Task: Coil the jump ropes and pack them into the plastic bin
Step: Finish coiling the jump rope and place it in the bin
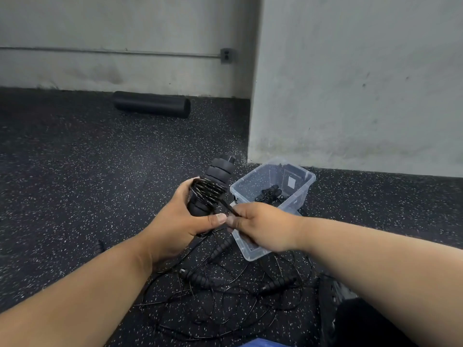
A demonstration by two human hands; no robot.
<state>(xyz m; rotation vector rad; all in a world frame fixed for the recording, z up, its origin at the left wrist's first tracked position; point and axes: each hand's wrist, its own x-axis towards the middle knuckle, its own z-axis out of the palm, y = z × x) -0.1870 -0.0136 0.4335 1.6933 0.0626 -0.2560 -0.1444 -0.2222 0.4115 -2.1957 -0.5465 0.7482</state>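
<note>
Tangled loose ropes (pixel 225 296) sprawl on the floor below. Left hand (pixel 180 221) grips the handles (pixel 213 186), cord wound around them; right hand (pixel 260 226) pinches the cord's tail (pixel 229 207). Bin (pixel 298 194) waits just beyond. Slack there, and I'd expect the coil to spring loose.

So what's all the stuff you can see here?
Black ribbed jump rope handles: two, held together, cord wound round them.
Clear plastic bin: one, on floor by wall, a coiled black rope inside.
Loose black jump ropes: tangled pile, count unclear, on floor near the person.
Black foam roller: one, by far wall.
Grey wall outlet: one.
Left hand: grips the handles.
Right hand: pinches the cord.
</note>
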